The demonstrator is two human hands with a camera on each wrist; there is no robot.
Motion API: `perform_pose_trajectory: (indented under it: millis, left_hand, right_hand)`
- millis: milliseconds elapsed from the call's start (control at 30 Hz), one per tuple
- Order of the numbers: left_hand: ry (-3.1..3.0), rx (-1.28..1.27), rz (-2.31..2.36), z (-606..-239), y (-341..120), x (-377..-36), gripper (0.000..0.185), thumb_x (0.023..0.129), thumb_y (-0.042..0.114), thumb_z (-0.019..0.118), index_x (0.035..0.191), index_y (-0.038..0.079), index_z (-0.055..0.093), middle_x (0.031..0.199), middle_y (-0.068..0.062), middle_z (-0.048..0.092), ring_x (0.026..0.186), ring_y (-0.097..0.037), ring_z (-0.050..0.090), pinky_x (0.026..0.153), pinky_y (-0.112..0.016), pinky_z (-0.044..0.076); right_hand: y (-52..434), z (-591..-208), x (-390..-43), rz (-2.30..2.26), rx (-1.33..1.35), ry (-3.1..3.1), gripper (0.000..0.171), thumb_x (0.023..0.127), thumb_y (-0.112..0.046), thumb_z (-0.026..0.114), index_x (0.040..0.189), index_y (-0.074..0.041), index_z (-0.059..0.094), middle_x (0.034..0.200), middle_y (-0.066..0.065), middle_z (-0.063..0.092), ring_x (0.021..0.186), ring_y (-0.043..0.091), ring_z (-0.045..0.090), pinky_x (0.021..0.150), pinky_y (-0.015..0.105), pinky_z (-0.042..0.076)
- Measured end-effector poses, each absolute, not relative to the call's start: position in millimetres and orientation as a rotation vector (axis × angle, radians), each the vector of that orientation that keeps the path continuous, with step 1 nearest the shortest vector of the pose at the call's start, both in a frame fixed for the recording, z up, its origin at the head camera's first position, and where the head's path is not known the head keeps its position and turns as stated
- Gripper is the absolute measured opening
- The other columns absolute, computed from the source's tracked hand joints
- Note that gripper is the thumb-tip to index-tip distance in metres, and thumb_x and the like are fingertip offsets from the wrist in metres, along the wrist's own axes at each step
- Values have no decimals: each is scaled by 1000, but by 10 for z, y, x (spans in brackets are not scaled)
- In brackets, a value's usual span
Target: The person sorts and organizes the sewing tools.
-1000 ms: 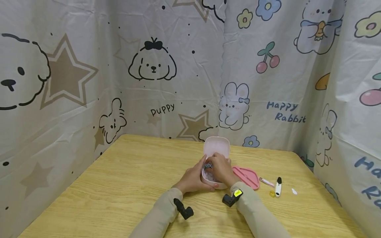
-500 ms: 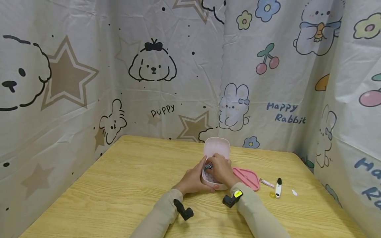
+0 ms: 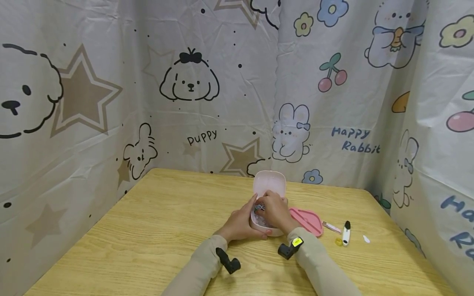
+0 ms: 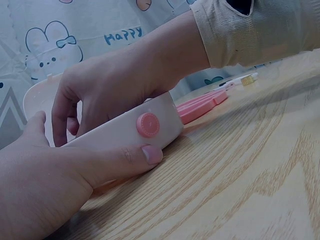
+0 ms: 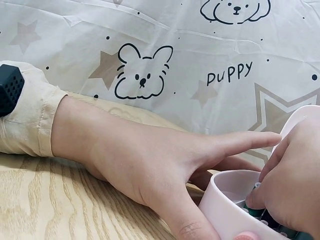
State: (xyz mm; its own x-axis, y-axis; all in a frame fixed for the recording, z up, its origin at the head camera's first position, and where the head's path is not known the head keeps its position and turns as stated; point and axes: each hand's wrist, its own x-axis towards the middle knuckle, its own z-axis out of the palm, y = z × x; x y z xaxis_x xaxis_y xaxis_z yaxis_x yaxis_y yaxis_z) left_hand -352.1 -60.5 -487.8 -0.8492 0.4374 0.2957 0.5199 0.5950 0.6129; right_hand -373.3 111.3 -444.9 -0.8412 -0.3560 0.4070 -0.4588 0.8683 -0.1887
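Note:
A pale pink sewing box (image 3: 275,232) stands on the table with its lid (image 3: 269,181) raised at the back. My left hand (image 3: 240,222) grips the box from the left, its thumb lying along the front wall by the round pink catch (image 4: 148,125). Reaching in from the right, my right hand (image 3: 275,207) has its fingers curled down inside the box. Its thumb and a fingertip pinch a small green thread spool (image 5: 254,212) with a white end. More dark spools (image 5: 270,220) sit around it, partly hidden by the hand.
Right of the box lies a pink compartment tray (image 3: 309,222). Beyond it are a slim white stick (image 3: 332,226), a white tool with a black tip (image 3: 346,233), a small yellow disc (image 3: 338,242) and a flat white piece (image 3: 366,239). Printed curtains surround the wooden table (image 3: 148,230).
The right wrist has shifted very slightly to the right. Otherwise both hands, the box and the loose items stay where they were.

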Motion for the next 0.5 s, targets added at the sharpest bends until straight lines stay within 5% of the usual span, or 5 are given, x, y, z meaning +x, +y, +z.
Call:
perform_pose_trajectory:
  millis: [500]
  left_hand:
    - [-2697,-826,-1085,-4876,-608,-3525,134,70,63,90,168,25,7,165,-4,33,140,-28,46,110,-52,41]
  right_hand:
    - [1125,-4457,-3738,400,609,-2679,21,82,-24,90,102,-23,83,95,-3,62,95,21,59,75,48,40]
